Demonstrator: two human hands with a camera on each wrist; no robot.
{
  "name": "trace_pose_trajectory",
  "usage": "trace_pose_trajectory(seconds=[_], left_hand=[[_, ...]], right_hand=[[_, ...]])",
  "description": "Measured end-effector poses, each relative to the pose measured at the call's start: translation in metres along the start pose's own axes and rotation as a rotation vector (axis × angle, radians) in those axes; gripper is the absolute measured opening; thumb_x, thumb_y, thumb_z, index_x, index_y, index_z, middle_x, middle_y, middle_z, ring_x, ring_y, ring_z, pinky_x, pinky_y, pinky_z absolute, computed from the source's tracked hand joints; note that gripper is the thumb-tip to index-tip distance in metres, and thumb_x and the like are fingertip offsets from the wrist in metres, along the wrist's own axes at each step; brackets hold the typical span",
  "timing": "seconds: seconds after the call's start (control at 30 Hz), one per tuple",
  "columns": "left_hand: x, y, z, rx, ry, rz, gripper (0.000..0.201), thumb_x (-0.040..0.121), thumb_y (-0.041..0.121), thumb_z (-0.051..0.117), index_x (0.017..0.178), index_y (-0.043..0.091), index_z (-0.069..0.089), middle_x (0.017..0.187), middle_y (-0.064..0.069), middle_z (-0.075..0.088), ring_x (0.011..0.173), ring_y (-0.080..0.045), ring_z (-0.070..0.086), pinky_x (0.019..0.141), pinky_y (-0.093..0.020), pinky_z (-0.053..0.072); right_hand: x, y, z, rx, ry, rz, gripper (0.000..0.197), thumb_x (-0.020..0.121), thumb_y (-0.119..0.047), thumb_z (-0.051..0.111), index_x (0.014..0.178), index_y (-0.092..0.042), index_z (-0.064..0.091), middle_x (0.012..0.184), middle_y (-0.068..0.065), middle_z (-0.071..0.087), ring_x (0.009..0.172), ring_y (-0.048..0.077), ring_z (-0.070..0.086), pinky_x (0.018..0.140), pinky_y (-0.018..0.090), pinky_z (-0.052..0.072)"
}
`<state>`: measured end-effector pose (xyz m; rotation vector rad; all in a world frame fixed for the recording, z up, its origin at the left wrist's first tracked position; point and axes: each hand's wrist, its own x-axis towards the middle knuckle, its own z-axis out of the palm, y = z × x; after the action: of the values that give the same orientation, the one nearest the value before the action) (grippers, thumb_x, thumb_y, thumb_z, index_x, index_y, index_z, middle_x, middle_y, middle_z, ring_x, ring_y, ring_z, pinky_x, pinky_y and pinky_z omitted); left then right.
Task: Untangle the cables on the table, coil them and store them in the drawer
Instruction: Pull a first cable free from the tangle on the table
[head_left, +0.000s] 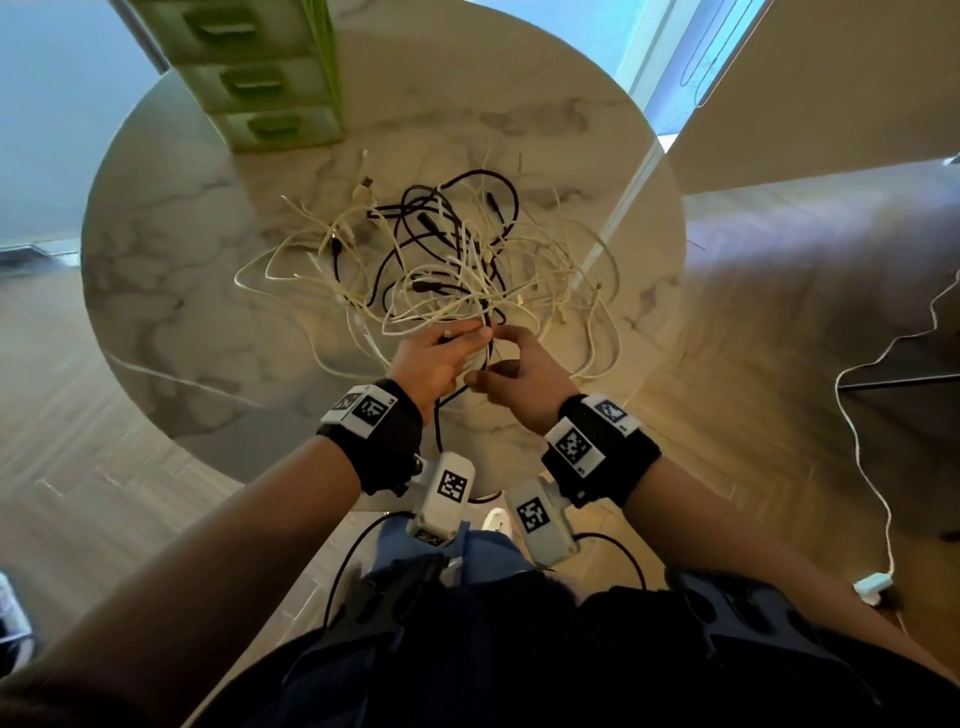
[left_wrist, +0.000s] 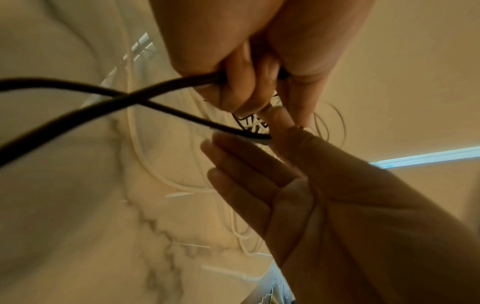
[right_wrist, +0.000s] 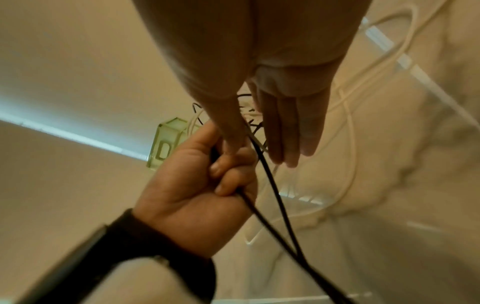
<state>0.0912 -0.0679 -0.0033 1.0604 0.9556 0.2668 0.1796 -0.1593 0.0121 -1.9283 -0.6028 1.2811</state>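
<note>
A tangle of white and black cables (head_left: 441, 260) lies in the middle of the round marble table (head_left: 171, 234). At its near edge my left hand (head_left: 467, 338) grips a black cable (head_left: 438, 421) with curled fingers (left_wrist: 241, 90), seen from the other side as my left hand (right_wrist: 223, 174). A loop of that black cable (right_wrist: 272, 185) hangs toward me and crosses over itself (left_wrist: 114, 98). My right hand (head_left: 493, 358) is close beside the left and pinches the same cable between thumb and forefinger, its other fingers (right_wrist: 293, 133) straight. The right hand (left_wrist: 272, 144) touches the left.
A green drawer unit (head_left: 260, 78) with its drawers closed stands at the table's far left, also the green drawer unit (right_wrist: 166, 142). White cable loops (head_left: 597, 332) spread right of my hands. A white cord (head_left: 857, 441) with a plug (head_left: 875, 584) runs across the wood floor at the right.
</note>
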Motion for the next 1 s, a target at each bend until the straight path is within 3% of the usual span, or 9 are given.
trace_pose_trajectory(seconds=[0.07, 0.13, 0.23, 0.33, 0.47, 0.63, 0.8, 0.9, 1.0], left_hand=[[0.000, 0.001, -0.001, -0.019, -0.010, -0.001, 0.027, 0.093, 0.012, 0.056, 0.118, 0.006, 0.063, 0.050, -0.002, 0.057, 0.040, -0.001, 0.052, 0.033, -0.009, 0.029], [0.004, -0.004, -0.004, 0.008, -0.053, -0.025, 0.022, 0.092, 0.016, 0.059, 0.111, 0.017, 0.067, 0.059, 0.000, 0.038, 0.035, -0.002, 0.029, 0.032, -0.013, 0.023], [0.008, -0.011, -0.005, -0.009, -0.098, -0.066, 0.020, 0.092, 0.014, 0.057, 0.109, 0.019, 0.066, 0.069, -0.002, 0.040, 0.038, -0.002, 0.023, 0.033, -0.014, 0.018], [0.011, -0.007, -0.002, -0.116, -0.108, -0.085, 0.019, 0.094, 0.010, 0.052, 0.109, 0.012, 0.064, 0.073, 0.004, 0.059, 0.038, -0.002, 0.023, 0.033, -0.014, 0.017], [0.018, -0.004, -0.003, -0.227, -0.077, -0.086, 0.018, 0.095, 0.005, 0.047, 0.098, 0.011, 0.064, 0.068, 0.003, 0.053, 0.035, -0.001, 0.021, 0.030, -0.013, 0.018], [0.021, 0.013, -0.020, -0.404, -0.001, -0.053, 0.024, 0.093, -0.001, 0.048, 0.083, 0.018, 0.059, 0.082, -0.001, 0.065, 0.034, -0.001, 0.022, 0.031, -0.014, 0.016], [0.018, 0.013, -0.027, -0.242, -0.034, 0.011, 0.019, 0.092, -0.001, 0.051, 0.092, 0.016, 0.058, 0.085, 0.000, 0.066, 0.035, -0.001, 0.024, 0.031, -0.013, 0.018], [0.014, 0.008, -0.023, -0.223, -0.016, 0.039, 0.021, 0.091, -0.002, 0.053, 0.089, 0.017, 0.062, 0.086, -0.001, 0.065, 0.035, -0.001, 0.024, 0.031, -0.014, 0.017], [0.011, 0.004, -0.021, -0.214, 0.023, 0.028, 0.022, 0.089, 0.001, 0.058, 0.101, 0.019, 0.062, 0.084, 0.002, 0.068, 0.037, -0.002, 0.026, 0.032, -0.014, 0.019]], right_hand=[[-0.001, -0.001, 0.005, 0.173, -0.012, 0.039, 0.057, 0.085, -0.008, 0.062, 0.130, -0.013, 0.027, 0.096, 0.021, 0.067, 0.085, 0.035, 0.066, 0.086, 0.046, 0.052], [-0.003, 0.000, 0.004, 0.227, -0.040, 0.049, 0.048, 0.087, 0.000, 0.056, 0.123, -0.014, 0.027, 0.086, 0.019, 0.066, 0.072, 0.031, 0.065, 0.080, 0.043, 0.055], [-0.007, 0.001, 0.000, 0.068, -0.012, -0.044, 0.046, 0.083, 0.004, 0.053, 0.117, -0.017, 0.028, 0.072, 0.012, 0.064, 0.064, 0.028, 0.065, 0.070, 0.041, 0.056], [-0.011, 0.007, -0.004, -0.150, 0.025, -0.106, 0.068, 0.082, -0.002, 0.055, 0.135, -0.018, 0.017, 0.073, 0.009, 0.064, 0.059, 0.018, 0.061, 0.059, 0.027, 0.050], [-0.018, 0.025, -0.013, -0.248, 0.017, -0.029, 0.088, 0.083, -0.008, 0.059, 0.145, -0.021, -0.002, 0.075, 0.007, 0.063, 0.066, 0.018, 0.059, 0.070, 0.034, 0.051], [-0.034, 0.059, -0.017, -0.252, 0.013, 0.126, 0.059, 0.080, -0.008, 0.062, 0.129, -0.017, 0.030, 0.077, 0.006, 0.062, 0.066, 0.019, 0.058, 0.067, 0.033, 0.049], [-0.032, 0.055, -0.018, -0.449, -0.018, 0.093, 0.022, 0.081, -0.010, 0.059, 0.097, -0.021, 0.049, 0.086, 0.001, 0.060, 0.078, 0.020, 0.056, 0.067, 0.027, 0.046], [-0.023, 0.041, -0.010, -0.444, 0.013, -0.002, 0.016, 0.084, -0.017, 0.060, 0.097, -0.022, 0.053, 0.088, 0.002, 0.063, 0.078, 0.018, 0.056, 0.069, 0.026, 0.043], [-0.015, 0.023, 0.001, -0.387, 0.061, -0.119, 0.018, 0.087, -0.024, 0.059, 0.103, -0.019, 0.055, 0.086, 0.004, 0.064, 0.076, 0.019, 0.055, 0.069, 0.026, 0.039]])
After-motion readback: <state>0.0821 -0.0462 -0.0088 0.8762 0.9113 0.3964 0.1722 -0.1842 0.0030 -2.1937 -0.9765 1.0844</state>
